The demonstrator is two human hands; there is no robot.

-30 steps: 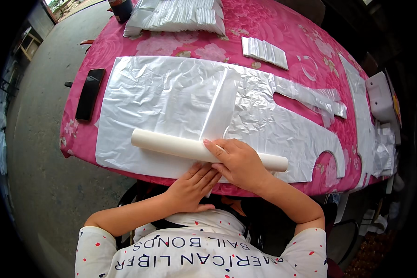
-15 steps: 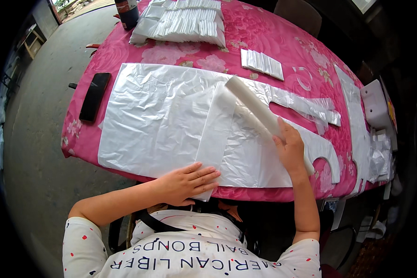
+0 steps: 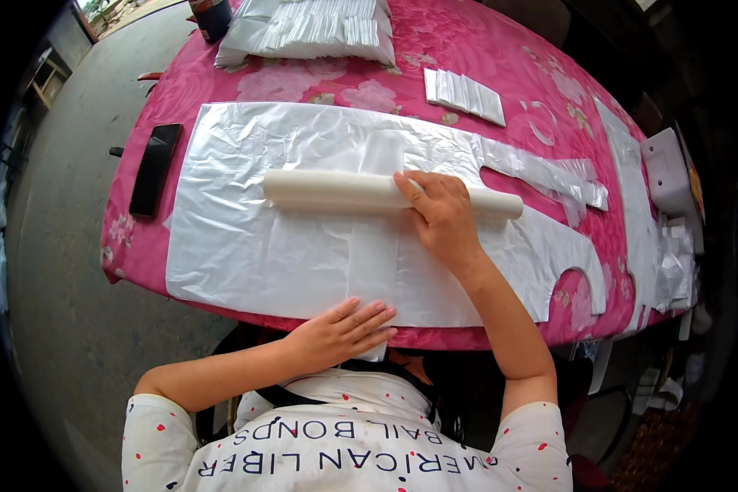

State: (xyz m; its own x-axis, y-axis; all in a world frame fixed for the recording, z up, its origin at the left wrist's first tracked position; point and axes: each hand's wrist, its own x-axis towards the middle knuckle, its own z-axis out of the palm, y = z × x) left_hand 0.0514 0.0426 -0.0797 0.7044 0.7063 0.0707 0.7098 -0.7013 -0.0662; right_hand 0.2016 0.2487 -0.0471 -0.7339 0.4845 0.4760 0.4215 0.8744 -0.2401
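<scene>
A stack of silvery-white plastic vest bags (image 3: 221, 238) lies flat across the table, handle ends to the right. Across it rests a long whitish roll (image 3: 328, 190), set nearly level from left to right. My right hand (image 3: 441, 211) grips this roll right of its middle, fingers curled over the top. A paler, see-through layer shows on the bags between the roll and the near edge; whether it joins the roll I cannot tell. At that near edge my left hand (image 3: 344, 332) lies flat on the plastic, fingers stretched out and holding nothing.
The table wears a pink flowered cloth (image 3: 467, 41). At the back are a big pile of folded white bags (image 3: 312, 37), a smaller bundle (image 3: 465, 96) and a dark bottle (image 3: 211, 18). A black phone (image 3: 156, 170) lies left. More bags (image 3: 631, 197) and a white box (image 3: 669, 172) are right.
My right hand has moved left and away from me, swinging the roll from a slant to nearly level across the bags. My left hand stays at the near edge.
</scene>
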